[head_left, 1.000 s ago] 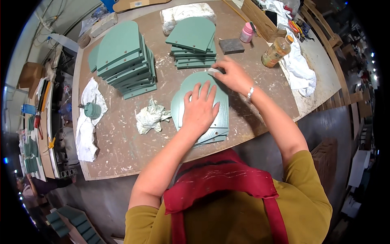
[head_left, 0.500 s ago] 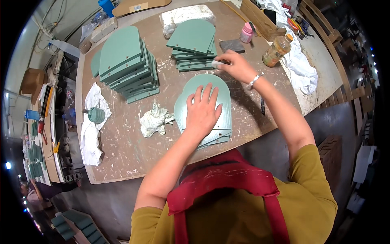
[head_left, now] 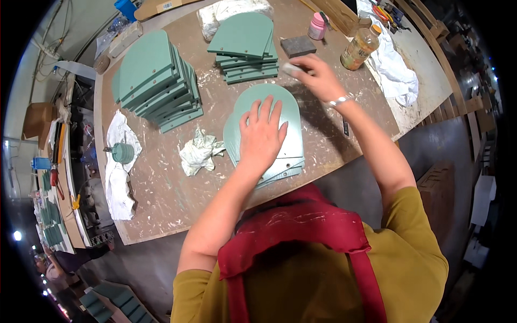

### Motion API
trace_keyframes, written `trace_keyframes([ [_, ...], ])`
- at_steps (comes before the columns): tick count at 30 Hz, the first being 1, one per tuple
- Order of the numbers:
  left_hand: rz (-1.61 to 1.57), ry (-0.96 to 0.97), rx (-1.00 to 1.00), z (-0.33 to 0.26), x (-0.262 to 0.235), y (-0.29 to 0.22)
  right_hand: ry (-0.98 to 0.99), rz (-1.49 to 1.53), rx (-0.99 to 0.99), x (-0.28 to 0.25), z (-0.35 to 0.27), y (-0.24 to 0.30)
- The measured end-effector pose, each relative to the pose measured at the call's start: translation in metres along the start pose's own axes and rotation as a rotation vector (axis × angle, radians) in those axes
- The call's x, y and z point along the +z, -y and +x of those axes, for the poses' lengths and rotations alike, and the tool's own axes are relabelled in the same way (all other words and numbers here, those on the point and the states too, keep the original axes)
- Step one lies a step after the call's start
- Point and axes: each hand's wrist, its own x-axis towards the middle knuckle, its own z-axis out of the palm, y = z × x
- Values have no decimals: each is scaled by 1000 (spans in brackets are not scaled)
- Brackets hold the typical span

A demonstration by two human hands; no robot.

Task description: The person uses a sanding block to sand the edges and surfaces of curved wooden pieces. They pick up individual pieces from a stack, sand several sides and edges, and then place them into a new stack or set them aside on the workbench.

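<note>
While the left hand (head_left: pixel 262 134) lay flat, fingers spread, on the arched green panel (head_left: pixel 266 132) mid-counter (head_left: pixel 161 199), the right hand (head_left: pixel 318 75) pinched a small pale block (head_left: pixel 292 69) at one o'clock, panel stacks (head_left: pixel 156 81) crowding eleven, a crumpled rag (head_left: pixel 199 153) at nine.

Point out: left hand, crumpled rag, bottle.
left hand (head_left: pixel 262 134), head view, back of the hand
crumpled rag (head_left: pixel 198 153), head view, middle of the wad
bottle (head_left: pixel 359 49), head view, its body

Three stacks of green arched panels are counted: a tall one (head_left: pixel 159 81), a lower one (head_left: pixel 245 46) and a thin one (head_left: pixel 285 116) under a hand. One bottle (head_left: pixel 360 48), one pink jar (head_left: pixel 318 26), one dark sanding block (head_left: pixel 298 47) and one crumpled rag (head_left: pixel 198 152) are seen.
</note>
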Motion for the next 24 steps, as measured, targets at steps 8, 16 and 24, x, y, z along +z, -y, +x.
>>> trace_keyframes([
  [8,-67,71,40,-4,-6,18,-45,-11,44,-17,-149,35],
  [16,-1,234,427,15,-27,69,-143,947,459,24,-197,43],
  [24,25,211,128,-16,-34,32,-241,841,407,31,-216,52],
])
